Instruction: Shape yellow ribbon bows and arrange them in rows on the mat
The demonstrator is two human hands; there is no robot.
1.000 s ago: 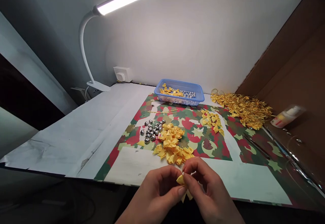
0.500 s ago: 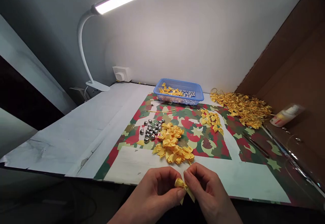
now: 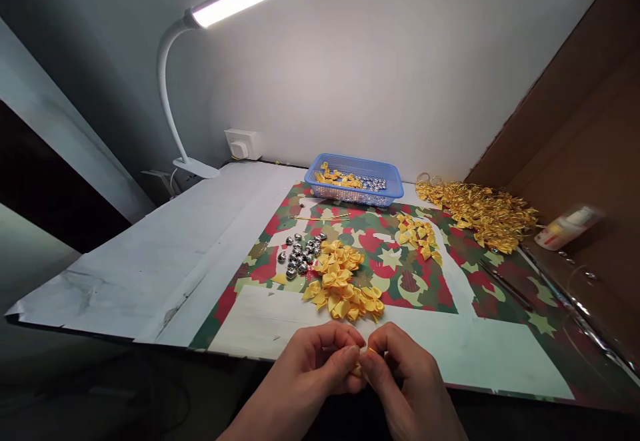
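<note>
A yellow ribbon bow (image 3: 357, 371) is pinched between my two hands at the table's front edge, mostly hidden by the fingers. My left hand (image 3: 325, 368) is closed on it, thumb over the forefinger. My right hand (image 3: 403, 371) is also closed, its thumb and forefinger gripping a small yellow bit at the bow's right side. Just beyond my hands lies a heap of yellow ribbon bows (image 3: 340, 278). Several silver jingle bells (image 3: 299, 258) sit to the left of that heap.
A blue basket (image 3: 354, 196) with bows and bells stands at the back. More bows (image 3: 419, 236) lie to the right, near a big bundle of gold ties (image 3: 477, 213). Tweezers (image 3: 506, 284) and a white bottle (image 3: 563, 229) are at far right. A lamp (image 3: 167, 94) arches over the left.
The bow has turned within my fingers and is now mostly covered; its hanging tails no longer show. My left thumb has moved up. The view has shifted slightly.
</note>
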